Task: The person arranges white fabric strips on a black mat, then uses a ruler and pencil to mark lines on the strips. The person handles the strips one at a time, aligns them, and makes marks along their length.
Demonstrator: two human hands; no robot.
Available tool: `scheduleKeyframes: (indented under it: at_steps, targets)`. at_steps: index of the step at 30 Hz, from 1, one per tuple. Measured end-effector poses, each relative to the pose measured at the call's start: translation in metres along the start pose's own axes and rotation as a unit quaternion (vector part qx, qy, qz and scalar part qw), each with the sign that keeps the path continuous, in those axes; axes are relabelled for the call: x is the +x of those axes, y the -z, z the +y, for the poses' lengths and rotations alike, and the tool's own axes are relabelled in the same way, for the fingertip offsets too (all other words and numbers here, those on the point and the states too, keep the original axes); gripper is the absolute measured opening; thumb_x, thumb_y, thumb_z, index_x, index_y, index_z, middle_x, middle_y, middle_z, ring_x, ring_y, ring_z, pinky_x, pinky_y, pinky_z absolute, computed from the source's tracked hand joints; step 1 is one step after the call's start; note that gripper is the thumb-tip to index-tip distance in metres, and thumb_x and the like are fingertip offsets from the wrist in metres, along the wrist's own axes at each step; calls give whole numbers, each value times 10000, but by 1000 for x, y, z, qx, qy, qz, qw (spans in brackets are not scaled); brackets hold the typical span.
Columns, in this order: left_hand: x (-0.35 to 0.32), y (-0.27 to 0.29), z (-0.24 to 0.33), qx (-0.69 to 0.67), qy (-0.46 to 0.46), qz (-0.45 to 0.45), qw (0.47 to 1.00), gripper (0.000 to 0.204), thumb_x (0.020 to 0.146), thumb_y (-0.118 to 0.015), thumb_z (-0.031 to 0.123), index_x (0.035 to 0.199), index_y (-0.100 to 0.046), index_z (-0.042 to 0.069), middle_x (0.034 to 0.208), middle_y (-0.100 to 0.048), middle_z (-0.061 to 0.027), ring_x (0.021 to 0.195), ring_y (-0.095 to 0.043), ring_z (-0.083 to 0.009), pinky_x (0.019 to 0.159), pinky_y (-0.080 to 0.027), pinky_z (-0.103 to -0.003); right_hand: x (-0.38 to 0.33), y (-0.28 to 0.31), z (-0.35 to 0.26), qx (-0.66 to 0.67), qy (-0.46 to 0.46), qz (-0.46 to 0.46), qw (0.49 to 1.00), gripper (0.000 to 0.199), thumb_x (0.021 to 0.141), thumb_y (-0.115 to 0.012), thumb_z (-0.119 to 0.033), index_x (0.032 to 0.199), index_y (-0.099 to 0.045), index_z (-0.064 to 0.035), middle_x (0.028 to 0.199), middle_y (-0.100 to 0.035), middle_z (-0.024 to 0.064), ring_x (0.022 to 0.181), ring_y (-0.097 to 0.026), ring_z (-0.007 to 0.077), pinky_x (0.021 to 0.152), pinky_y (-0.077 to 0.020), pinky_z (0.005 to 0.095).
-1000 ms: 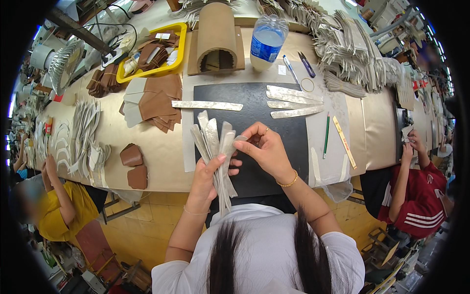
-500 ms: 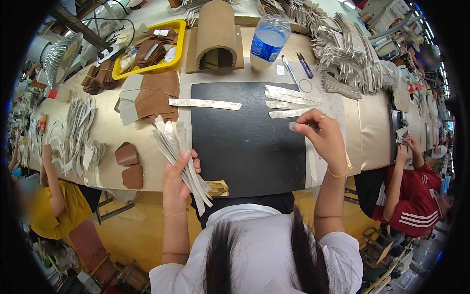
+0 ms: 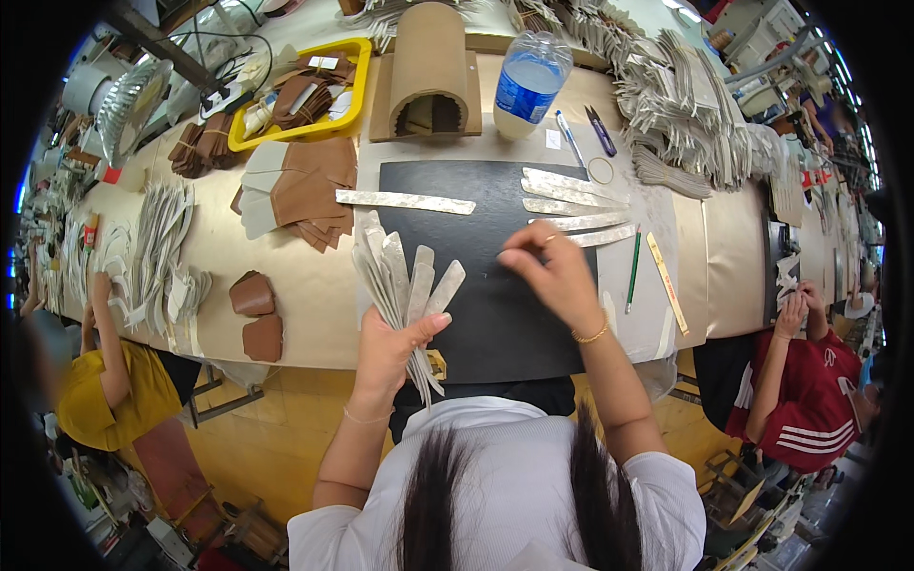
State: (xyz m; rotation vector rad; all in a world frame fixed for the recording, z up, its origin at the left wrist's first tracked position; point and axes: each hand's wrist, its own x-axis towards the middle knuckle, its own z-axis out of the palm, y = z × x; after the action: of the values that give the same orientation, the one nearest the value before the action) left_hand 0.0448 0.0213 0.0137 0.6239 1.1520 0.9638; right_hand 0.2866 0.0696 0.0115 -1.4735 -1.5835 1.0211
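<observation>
Strips: one bundle, one fan, one single.
All strips are long, narrow and flat, pale silvery grey to off-white; the faces on the table are mottled. The bundle (image 3: 392, 269) is gripped near mid-length in the left hand (image 3: 384, 350), far ends spread, near ends gathered below the fist; two strips splay rightward from the stack, with blunt, rounded ends. The fan (image 3: 571, 206) comprises five strips lying flat, left ends spread, right ends converging beyond the right edge of the black mat (image 3: 481, 319). The single strip (image 3: 405, 200) lies crosswise, left end projecting past the mat's left edge.
</observation>
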Motion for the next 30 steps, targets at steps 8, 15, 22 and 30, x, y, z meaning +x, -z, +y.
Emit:
scheduleKeyframes:
  at_steps: [8, 15, 22, 30]
  targets:
    - [-10, 9, 18, 16, 107, -57, 992, 295, 805, -826, 70, 1026, -649, -12, 830, -671, -58, 639, -652, -128, 572, -540, -269, -11, -17, -27, 220, -135, -141, 956, 145, 929, -720, -114, 1014, -658, -15, 825, -683, 22, 738, -666, 74, 702, -533, 214]
    - [5, 93, 50, 103, 11, 33, 994, 256, 862, -764, 118, 1017, -631, -37, 933, -702, -127, 619, -655, -146, 537, -520, -259, -2, -32, 3, 348, -173, -13, 921, 111, 948, -673, -88, 991, -658, 13, 813, -725, 77, 753, -723, 115, 666, -563, 237]
    - [26, 107, 63, 96, -104, 115, 983, 268, 901, -738, 151, 1053, -627, -39, 997, -708, -128, 643, -657, -154, 546, -504, -251, 25, -55, 2, -10, -59, -22, 998, 115, 893, -692, -91, 893, -689, 24, 769, -718, 148, 629, -709, 215, 631, -545, 327]
    - [69, 76, 35, 85, -82, 70, 991, 298, 923, -730, 195, 1118, -635, -9, 1038, -694, -94, 847, -689, -161, 609, -548, -246, 52, -62, 4, -158, 16, 10, 987, 99, 886, -706, -91, 896, -687, 5, 798, -714, 125, 690, -707, 228, 643, -533, 341]
